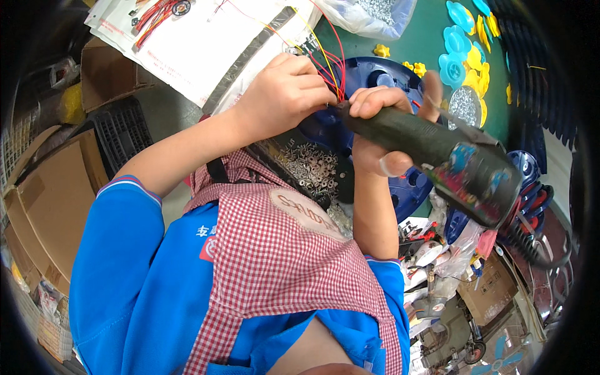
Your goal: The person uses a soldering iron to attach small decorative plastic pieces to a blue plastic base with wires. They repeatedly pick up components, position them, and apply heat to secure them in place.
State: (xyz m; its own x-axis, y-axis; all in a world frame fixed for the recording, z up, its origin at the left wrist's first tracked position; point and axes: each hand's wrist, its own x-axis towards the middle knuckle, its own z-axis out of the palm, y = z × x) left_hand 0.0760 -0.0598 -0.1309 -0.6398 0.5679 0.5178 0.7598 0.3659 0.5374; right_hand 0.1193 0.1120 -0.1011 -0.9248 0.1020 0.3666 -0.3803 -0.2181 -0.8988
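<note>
Gripping dark driver (431, 140) in right hand (374, 150), with fingers wrapped over the barrel. Held slantwise above blue shell (407, 192), nose to the left, right by left hand (287, 94). Bent into a pinch with the left, fingertips partly hidden; cannot tell if grasping a small part or nothing. Close to red and yellow wires (339, 69), rising past the nose.

Probably mid-fastening inside the shell, judging by the driver's position; cannot see bit or screw. Next, would call for steadying the work with the left, squaring up the driver, keeping wires away from the bit, then pressing down.

Further out: loose screws and washers (309, 167) beside the shell, on the side nearer the apron (287, 250). Coiled cord (531, 247) off the driver's back end. Turquoise pieces (458, 40) and yellow pieces (482, 78) to the right on green counter (422, 31). White sacks (165, 70) at upper left.
</note>
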